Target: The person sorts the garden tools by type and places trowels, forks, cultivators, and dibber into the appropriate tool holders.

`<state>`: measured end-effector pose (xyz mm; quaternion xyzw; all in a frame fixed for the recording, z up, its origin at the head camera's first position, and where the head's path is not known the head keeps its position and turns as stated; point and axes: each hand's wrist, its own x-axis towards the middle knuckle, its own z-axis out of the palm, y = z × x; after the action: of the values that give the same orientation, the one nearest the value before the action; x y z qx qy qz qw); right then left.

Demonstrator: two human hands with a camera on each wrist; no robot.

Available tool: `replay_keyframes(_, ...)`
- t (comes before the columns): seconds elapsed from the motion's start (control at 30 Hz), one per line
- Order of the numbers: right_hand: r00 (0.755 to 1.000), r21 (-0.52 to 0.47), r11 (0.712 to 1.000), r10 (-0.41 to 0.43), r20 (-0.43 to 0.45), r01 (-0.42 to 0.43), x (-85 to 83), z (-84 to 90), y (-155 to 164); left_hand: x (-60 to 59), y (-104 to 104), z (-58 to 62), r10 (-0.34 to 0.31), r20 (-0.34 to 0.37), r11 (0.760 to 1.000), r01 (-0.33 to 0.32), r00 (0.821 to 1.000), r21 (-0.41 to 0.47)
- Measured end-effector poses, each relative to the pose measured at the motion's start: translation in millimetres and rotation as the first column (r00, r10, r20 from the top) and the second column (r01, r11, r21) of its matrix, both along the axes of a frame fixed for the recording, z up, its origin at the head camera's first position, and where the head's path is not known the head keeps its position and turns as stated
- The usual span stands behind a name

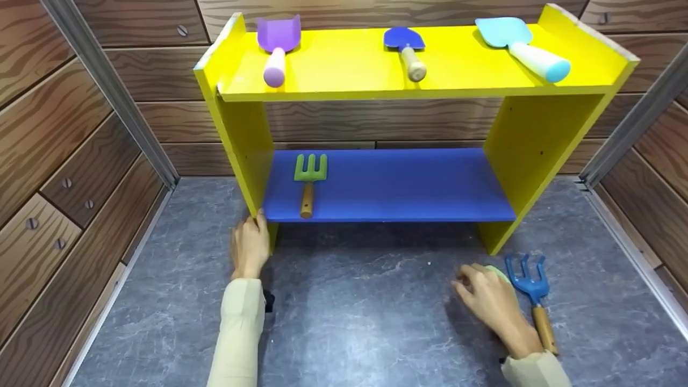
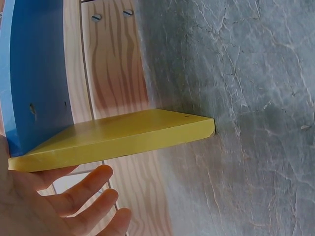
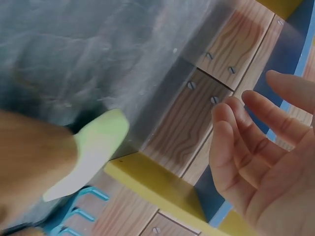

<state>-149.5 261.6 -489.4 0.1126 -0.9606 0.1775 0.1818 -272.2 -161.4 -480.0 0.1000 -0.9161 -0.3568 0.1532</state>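
Note:
My left hand [image 1: 250, 244] holds the lower left side panel [image 1: 231, 134] of a yellow and blue shelf unit, its thumb at the front edge near the blue shelf [image 1: 398, 185]. In the left wrist view the fingers [image 2: 81, 196] lie along the outer face of the yellow panel [image 2: 113, 140]. Loosely bent and holding nothing, my right hand [image 1: 492, 298] is over the floor near the unit's right foot. A light green blade [image 3: 101, 147] shows past it, mostly hidden in the head view. Beside that hand lies a blue hand fork [image 1: 529, 285] with a wooden handle.
A green hand fork [image 1: 310, 174] lies at the left of the blue shelf. On the yellow top shelf [image 1: 344, 70] are a purple shovel [image 1: 278, 35], a dark blue shovel [image 1: 404, 38] and a light blue shovel [image 1: 505, 32]. Wood-patterned walls [image 1: 70, 161] stand around the grey floor [image 1: 344, 322].

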Motion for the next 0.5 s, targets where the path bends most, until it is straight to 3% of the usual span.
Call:
replay_keyframes(0.17,0.992,-0.006,0.999,-0.044,0.121,0.045,9.3,-3.2,7.5,-0.3,0.0,-0.1,0.001,-0.014,1.000,-0.001,1.000,-0.010)
replay_keyframes(0.37,0.982,0.007,0.998,-0.070,0.174,0.070,20.2,-9.2,16.9,-0.5,0.1,0.0,0.001,-0.017,1.000,-0.002,1.000,-0.013)
replay_keyframes(0.5,0.960,0.019,0.995,-0.097,0.264,0.095,28.3,-14.4,23.5,0.3,0.0,-0.6,0.004,-0.014,1.000,-0.004,1.000,-0.008)
